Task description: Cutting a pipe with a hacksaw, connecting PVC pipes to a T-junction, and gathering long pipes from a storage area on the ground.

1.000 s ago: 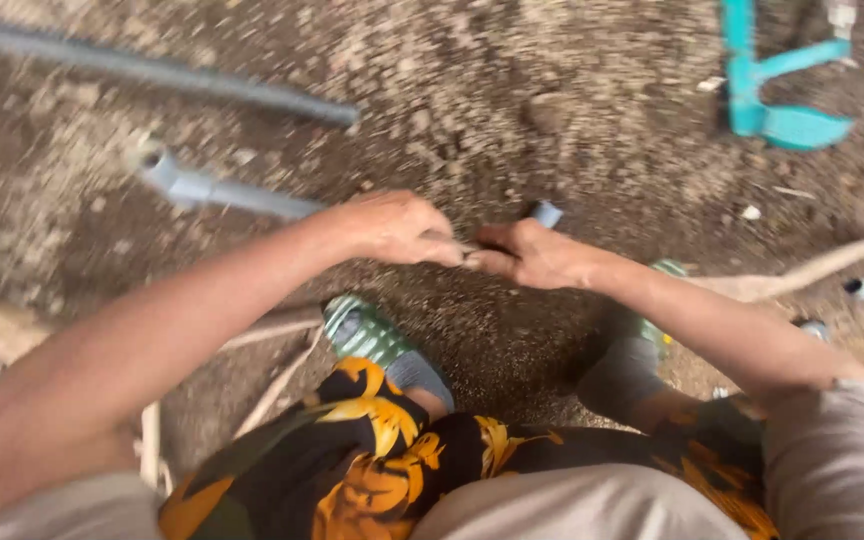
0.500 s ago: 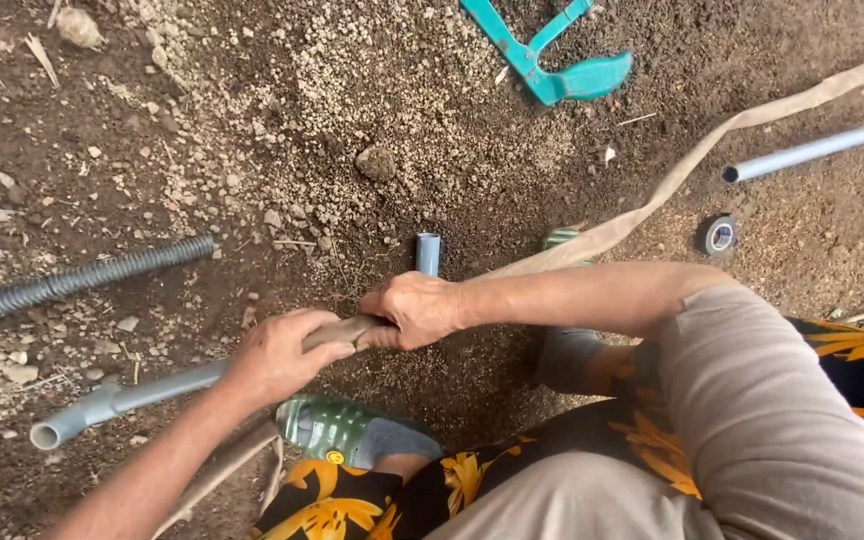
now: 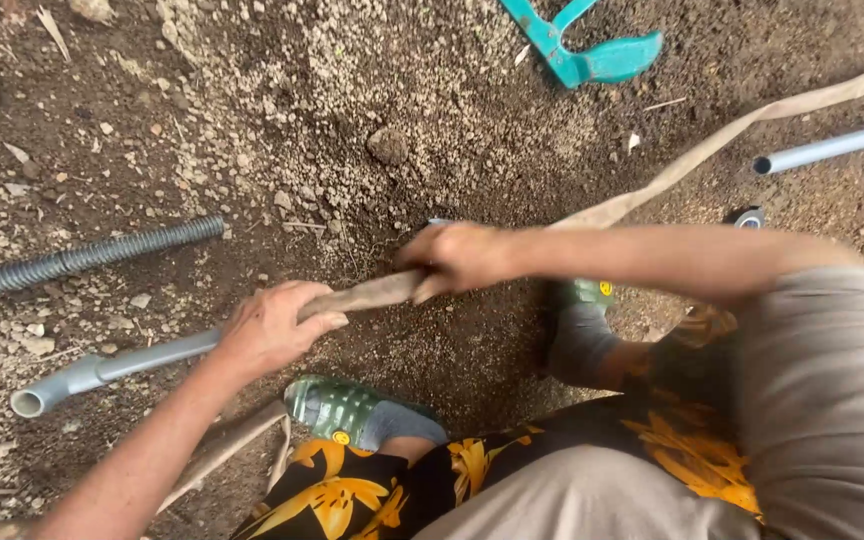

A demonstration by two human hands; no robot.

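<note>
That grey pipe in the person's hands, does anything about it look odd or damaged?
The pipe looks whole where bare. Between the left hand and right hand, its end is hidden under a tan strap that trails away across the dirt. Blur hides the rest.

The right hand (image 3: 457, 258) is motion-blurred and hides the grey pipe (image 3: 112, 368) end beneath it. Left of that hand, the corrugated hose (image 3: 82, 258) runs off the edge.

Both hands, left (image 3: 270, 330) and right (image 3: 460, 257), grip a grey pipe (image 3: 142, 357) over bare soil (image 3: 252, 130)
</note>
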